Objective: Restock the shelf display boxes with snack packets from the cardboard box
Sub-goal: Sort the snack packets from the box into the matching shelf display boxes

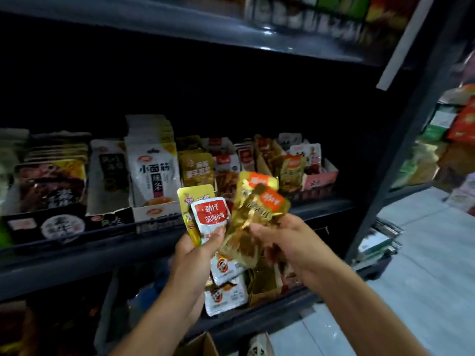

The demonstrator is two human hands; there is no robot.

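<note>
Left hand (198, 255) pinches white-red packet (210, 217) plus yellow one behind. Right hand (285, 242) pinches gold packets (253, 209), fanned, just before shelf display boxes (318, 179). Cardboard box (203, 343) below hands. Risk: loose fan slips, packets drop; mixed flavours land in wrong box.

Snack packets (232, 214) in 2 hands, blurred

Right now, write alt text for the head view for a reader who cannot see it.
Two hands hold snack packets before a dark shop shelf: the left hand grips a white-and-red packet and a yellow one, the right hand grips gold packets. Display boxes of packets line the shelf behind, and a cardboard box corner shows below.
</note>
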